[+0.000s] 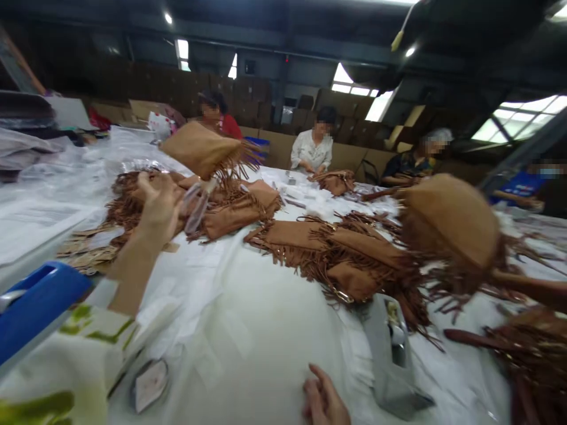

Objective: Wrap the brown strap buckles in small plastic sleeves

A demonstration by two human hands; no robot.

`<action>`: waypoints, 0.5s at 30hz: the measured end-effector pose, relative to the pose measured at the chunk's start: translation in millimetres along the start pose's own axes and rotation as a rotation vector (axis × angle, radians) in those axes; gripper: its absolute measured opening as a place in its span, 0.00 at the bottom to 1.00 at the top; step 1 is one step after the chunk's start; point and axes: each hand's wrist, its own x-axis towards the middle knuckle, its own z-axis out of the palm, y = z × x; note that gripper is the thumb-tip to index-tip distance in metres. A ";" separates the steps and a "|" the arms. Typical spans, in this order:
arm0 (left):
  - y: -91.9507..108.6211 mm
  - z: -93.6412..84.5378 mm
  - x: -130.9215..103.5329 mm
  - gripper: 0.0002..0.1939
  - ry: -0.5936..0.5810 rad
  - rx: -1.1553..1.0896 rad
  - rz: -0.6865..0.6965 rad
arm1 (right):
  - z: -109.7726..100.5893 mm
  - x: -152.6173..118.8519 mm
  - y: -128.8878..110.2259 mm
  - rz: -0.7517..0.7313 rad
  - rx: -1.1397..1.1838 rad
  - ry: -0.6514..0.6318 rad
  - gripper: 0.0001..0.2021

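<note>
My left hand (157, 203) reaches out over a heap of brown fringed bags (241, 209) at the left. Its fingers look apart, though slightly blurred, and I see nothing held in them. Just beyond it a tan fringed bag (199, 147) appears raised above the heap; whether it rests on anything I cannot tell. A strip of clear plastic (197, 209) is close to the fingers. Near the bottom edge, my right hand (325, 398) is partly in view over the white table (261, 330), index finger extended, other fingers bent, holding nothing visible.
More fringed bags (310, 236) lie mid-table. A grey tape dispenser (392, 354) stands right of my right hand. One blurred bag (452, 224) rises at the right. A blue tool (42, 307) and cardboard tags (91, 248) are leftward. Several people (312, 144) work across the table.
</note>
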 end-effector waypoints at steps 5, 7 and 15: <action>-64.1 -47.5 -57.2 0.26 -0.218 -0.011 -0.180 | -27.5 52.3 -46.5 0.024 0.252 0.112 0.24; -87.2 -57.7 -99.3 0.28 -0.315 0.049 -0.371 | -34.7 74.2 -65.3 0.021 0.333 0.175 0.22; -174.1 -59.7 -217.5 0.29 -0.364 0.018 -0.835 | 1.3 163.9 -105.8 0.033 0.498 0.012 0.18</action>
